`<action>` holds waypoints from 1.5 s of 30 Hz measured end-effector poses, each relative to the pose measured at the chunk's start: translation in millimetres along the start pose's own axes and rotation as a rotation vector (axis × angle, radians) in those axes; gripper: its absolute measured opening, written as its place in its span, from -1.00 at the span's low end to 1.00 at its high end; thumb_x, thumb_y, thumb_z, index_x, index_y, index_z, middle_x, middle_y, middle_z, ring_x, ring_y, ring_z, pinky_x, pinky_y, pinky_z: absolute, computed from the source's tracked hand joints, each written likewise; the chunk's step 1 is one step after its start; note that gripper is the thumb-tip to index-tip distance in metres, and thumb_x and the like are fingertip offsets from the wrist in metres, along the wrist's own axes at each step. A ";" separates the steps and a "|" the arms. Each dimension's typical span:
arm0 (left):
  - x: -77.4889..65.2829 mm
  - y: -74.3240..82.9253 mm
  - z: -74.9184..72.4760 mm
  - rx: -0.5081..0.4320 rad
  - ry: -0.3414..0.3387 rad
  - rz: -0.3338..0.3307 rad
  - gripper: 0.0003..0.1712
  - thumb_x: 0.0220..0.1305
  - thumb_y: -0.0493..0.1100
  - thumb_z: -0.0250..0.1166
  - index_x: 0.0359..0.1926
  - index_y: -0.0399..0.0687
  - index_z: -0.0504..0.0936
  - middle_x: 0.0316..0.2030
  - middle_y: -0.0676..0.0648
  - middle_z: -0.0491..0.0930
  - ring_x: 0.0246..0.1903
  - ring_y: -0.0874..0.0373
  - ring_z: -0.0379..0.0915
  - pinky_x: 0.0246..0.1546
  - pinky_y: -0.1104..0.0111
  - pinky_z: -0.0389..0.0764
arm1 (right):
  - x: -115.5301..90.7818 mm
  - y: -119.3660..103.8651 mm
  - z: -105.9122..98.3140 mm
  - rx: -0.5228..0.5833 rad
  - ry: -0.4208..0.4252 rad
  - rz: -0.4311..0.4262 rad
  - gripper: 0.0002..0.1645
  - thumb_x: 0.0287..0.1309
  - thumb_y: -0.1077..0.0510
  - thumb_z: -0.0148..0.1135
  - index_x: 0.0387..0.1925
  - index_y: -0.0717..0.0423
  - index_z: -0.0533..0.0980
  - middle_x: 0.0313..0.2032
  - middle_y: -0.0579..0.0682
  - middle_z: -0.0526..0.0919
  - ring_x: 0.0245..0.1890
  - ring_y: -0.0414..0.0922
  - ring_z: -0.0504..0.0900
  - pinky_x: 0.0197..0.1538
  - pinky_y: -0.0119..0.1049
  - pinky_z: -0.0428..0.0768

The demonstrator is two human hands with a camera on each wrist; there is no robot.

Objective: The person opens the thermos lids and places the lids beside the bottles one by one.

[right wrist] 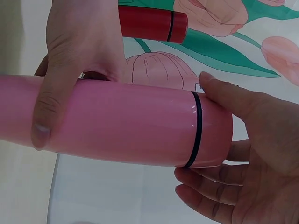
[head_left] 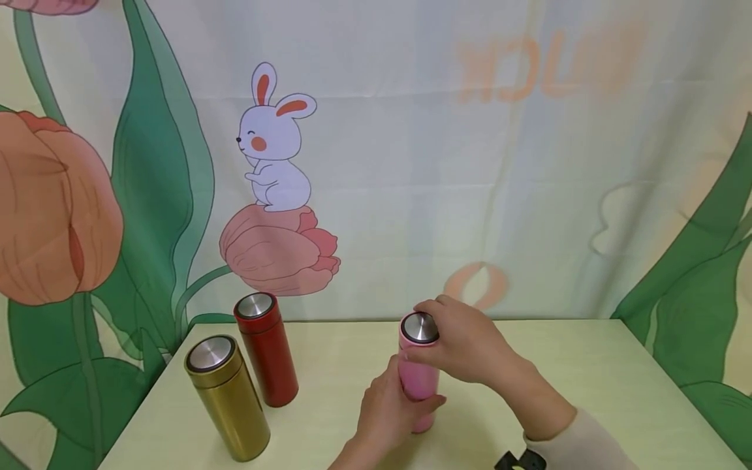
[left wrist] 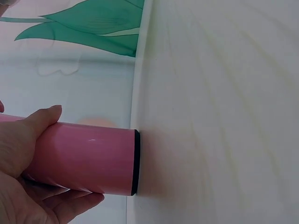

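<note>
A pink thermos bottle (head_left: 419, 380) with a silver-topped lid (head_left: 420, 328) stands upright on the table. My left hand (head_left: 388, 406) grips its body from the left, thumb across the front. Around the lid curl the thumb and fingers of my right hand (head_left: 464, 339). The right wrist view shows the right hand (right wrist: 261, 126) at the pink lid (right wrist: 216, 131), above a dark ring, and the left hand (right wrist: 84, 46) wrapped round the body. The left wrist view shows the black-edged base (left wrist: 137, 163) close to the tabletop; whether it touches cannot be told.
To the left on the pale table (head_left: 335, 365) stand a gold thermos bottle (head_left: 232, 405) and, behind it, a red thermos bottle (head_left: 270, 356). A printed curtain (head_left: 399, 163) with a rabbit and tulips hangs behind the table's far edge.
</note>
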State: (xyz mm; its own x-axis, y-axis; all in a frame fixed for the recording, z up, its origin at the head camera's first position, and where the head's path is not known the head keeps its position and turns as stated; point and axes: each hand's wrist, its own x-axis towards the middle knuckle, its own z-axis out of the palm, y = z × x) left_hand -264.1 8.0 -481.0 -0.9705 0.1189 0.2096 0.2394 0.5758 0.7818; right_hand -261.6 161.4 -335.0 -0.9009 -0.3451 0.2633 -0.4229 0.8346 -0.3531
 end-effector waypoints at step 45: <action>1.9 -2.6 -3.4 -0.019 -0.043 0.020 -0.20 -0.08 0.33 0.62 0.07 0.12 0.49 -0.20 0.10 0.73 -0.22 0.20 0.67 -0.19 0.23 0.61 | 1.7 6.9 -0.7 0.022 -0.003 -0.164 -0.26 0.12 -0.12 0.54 0.24 0.17 0.58 -0.01 -0.09 0.69 0.00 -0.16 0.63 0.01 -0.24 0.62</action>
State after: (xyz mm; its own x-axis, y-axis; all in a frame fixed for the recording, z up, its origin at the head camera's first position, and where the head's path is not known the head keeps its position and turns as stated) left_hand -266.5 3.9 -480.6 -0.9658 0.1648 0.2003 0.2588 0.5575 0.7888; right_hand -265.9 166.8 -336.4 -0.8201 -0.4770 0.3162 -0.5660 0.7573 -0.3257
